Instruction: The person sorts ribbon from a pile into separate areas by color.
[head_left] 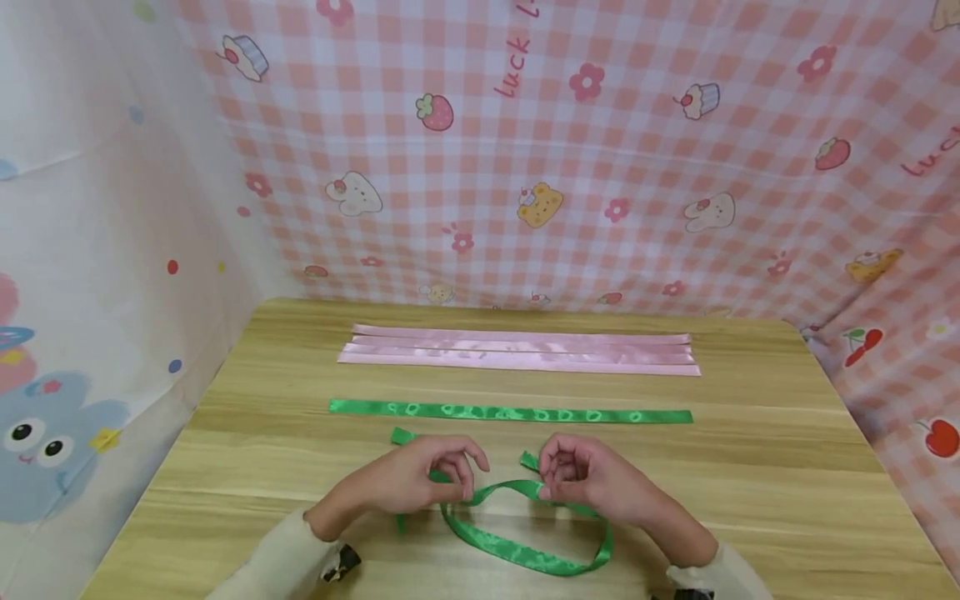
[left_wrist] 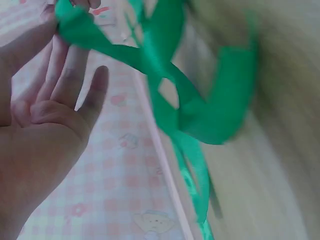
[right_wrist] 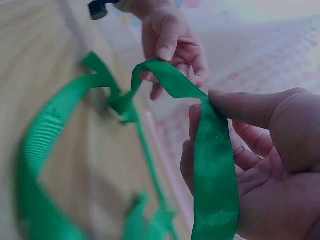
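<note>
A length of green satin ribbon (head_left: 517, 552) forms a loop near the table's front, both hands on it. My left hand (head_left: 427, 475) pinches its upper strand between thumb and forefinger, the other fingers loosely bent. My right hand (head_left: 596, 483) pinches the same strand farther right. Between them the ribbon (right_wrist: 172, 80) bends and twists. Close to the left hand, green ribbon crosses or is knotted (right_wrist: 124, 105); I cannot tell which. Cut ends stick out behind the left hand and beside the right fingers. In the left wrist view, ribbon (left_wrist: 160, 55) hangs past the left hand (left_wrist: 55, 110).
One straight green ribbon (head_left: 510, 412) lies flat beyond the hands. Farther back, several pink ribbons (head_left: 517, 348) lie side by side on the wooden table (head_left: 765, 433). A pink checked cloth (head_left: 480, 158) hangs behind the table, with a white printed cloth (head_left: 112, 208) at the left.
</note>
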